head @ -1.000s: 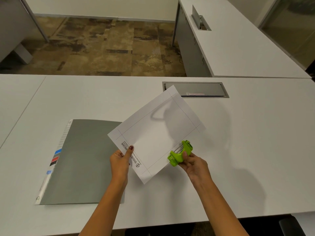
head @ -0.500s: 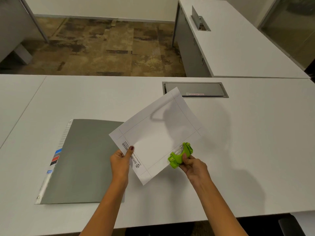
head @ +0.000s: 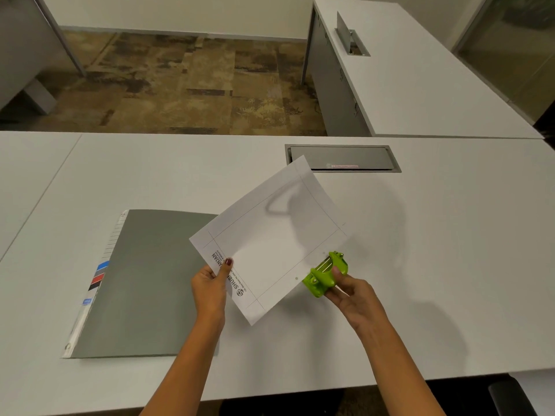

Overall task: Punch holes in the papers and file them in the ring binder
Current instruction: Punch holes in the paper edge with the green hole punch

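Observation:
A white sheet of paper (head: 270, 238) with thin margin lines and a printed letterhead is held above the table, tilted. My left hand (head: 211, 288) pinches its near-left edge by the letterhead. My right hand (head: 353, 295) grips a small lime-green hole punch (head: 326, 274) at the sheet's near-right edge. Two small holes show in the paper just inside that edge, beside the punch. The grey ring binder (head: 144, 283) lies closed on the table to the left, with coloured index tabs along its left side.
The white table (head: 450, 265) has a metal cable hatch (head: 342, 158) set in it just beyond the paper's far corner. A second white desk (head: 420, 79) stands at the back right. A dark chair part (head: 507, 397) shows at the lower right corner.
The punch in my right hand has slipped slightly back off the paper's edge, uncovering two punched holes. The sheet's far corner has drooped a little. My left hand has stayed put.

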{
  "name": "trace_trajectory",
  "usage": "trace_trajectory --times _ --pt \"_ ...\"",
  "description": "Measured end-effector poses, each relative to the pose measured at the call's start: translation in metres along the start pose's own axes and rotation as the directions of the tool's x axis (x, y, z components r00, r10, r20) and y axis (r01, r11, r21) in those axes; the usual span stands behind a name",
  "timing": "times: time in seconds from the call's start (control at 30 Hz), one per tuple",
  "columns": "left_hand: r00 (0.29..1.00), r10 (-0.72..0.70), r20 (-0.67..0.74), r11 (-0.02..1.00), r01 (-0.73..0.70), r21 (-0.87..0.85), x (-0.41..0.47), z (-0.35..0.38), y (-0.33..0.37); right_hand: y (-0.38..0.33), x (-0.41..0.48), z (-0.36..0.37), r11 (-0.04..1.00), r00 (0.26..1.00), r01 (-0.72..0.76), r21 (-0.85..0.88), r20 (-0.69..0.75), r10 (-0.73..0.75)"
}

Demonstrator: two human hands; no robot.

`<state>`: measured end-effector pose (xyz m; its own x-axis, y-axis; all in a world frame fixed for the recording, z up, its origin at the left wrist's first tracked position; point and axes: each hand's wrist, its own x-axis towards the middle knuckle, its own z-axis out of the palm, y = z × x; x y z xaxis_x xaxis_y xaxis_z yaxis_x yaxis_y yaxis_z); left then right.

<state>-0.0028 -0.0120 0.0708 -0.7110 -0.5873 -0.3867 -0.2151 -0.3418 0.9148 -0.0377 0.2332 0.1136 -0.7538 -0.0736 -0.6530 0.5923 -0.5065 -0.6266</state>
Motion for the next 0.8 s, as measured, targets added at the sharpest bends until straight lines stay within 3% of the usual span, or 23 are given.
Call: trace_trajectory --times 0.17,0.33,0.6,0.8 --pt "1.0 0.017 -0.023 1.0 -0.017 0.018 -0.002 -0.003 0.001 -0.013 0.004 -0.018 0.999 0.993 0.043 -0.021 -0.11 -0.045" --pt "0.998 0.006 -0.056 1.0 -0.006 -0.002 0.0 -0.008 -0.001 -0.027 0.021 -0.043 0.974 0.955 0.1 -0.203 -0.256 -0.151" --pt "0.995 -0.019 -0.101 0.997 0.011 -0.072 0.003 -0.011 0.002 -0.035 0.056 -0.075 0.868 0.86 -0.026 -0.496 -0.454 -0.233" --pt "0.994 -0.033 -0.109 0.998 0.027 -0.052 0.006 -0.012 0.002 -0.035 0.063 -0.074 0.791 0.815 -0.079 -0.607 -0.496 -0.3"
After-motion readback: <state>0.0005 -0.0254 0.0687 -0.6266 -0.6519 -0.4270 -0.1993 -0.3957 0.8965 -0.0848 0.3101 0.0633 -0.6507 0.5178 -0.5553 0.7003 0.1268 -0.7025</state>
